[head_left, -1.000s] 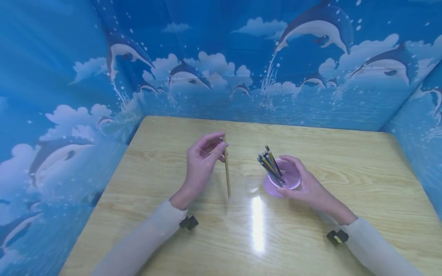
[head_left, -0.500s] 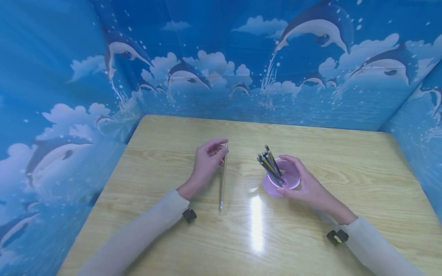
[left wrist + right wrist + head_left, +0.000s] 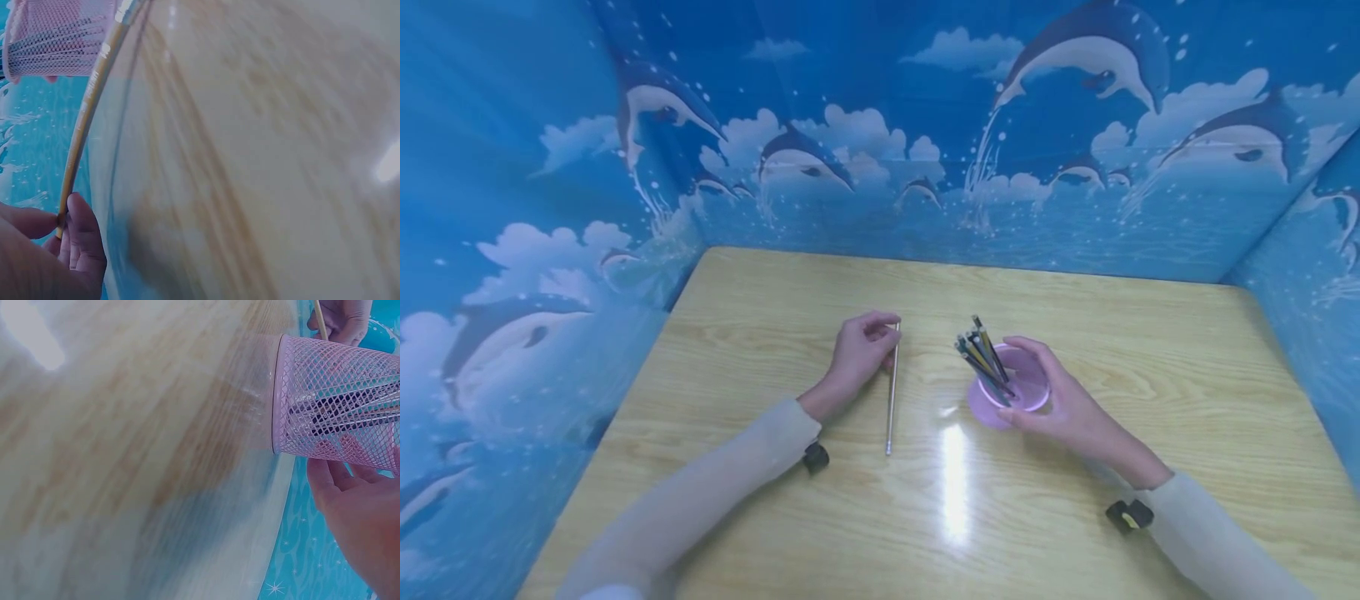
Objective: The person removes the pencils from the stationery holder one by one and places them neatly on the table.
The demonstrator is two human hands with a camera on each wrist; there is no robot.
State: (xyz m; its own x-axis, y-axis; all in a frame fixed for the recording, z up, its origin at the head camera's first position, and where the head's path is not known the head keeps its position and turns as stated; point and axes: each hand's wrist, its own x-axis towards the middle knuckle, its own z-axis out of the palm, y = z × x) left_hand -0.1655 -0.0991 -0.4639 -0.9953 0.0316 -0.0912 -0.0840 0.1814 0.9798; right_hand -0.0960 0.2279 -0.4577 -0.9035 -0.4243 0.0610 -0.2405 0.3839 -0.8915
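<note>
In the head view, my left hand (image 3: 861, 350) pinches a slim golden pencil (image 3: 892, 392) by its far end. The pencil's silvery other end points toward me, low over the table; whether it touches is hard to tell. Close up in the left wrist view, thumb and fingers (image 3: 86, 234) grip the pencil (image 3: 84, 119). To the right, my right hand (image 3: 1063, 404) holds a pink mesh pencil cup (image 3: 987, 408) round its side. Several pencils (image 3: 983, 358) lean leftward inside it. The right wrist view shows the cup (image 3: 309, 365) with its base at the table surface.
A wood-grain table (image 3: 775, 300) lies beneath both hands, with a bright light reflection (image 3: 955, 483) near the front middle. Blue dolphin-printed curtains (image 3: 865, 208) enclose its back and sides. Each wrist wears a small black device (image 3: 1129, 517).
My left hand has moved toward me and slightly right, lowering, and the pencil's near end has come closer to me. My right hand and the cup have hardly moved.
</note>
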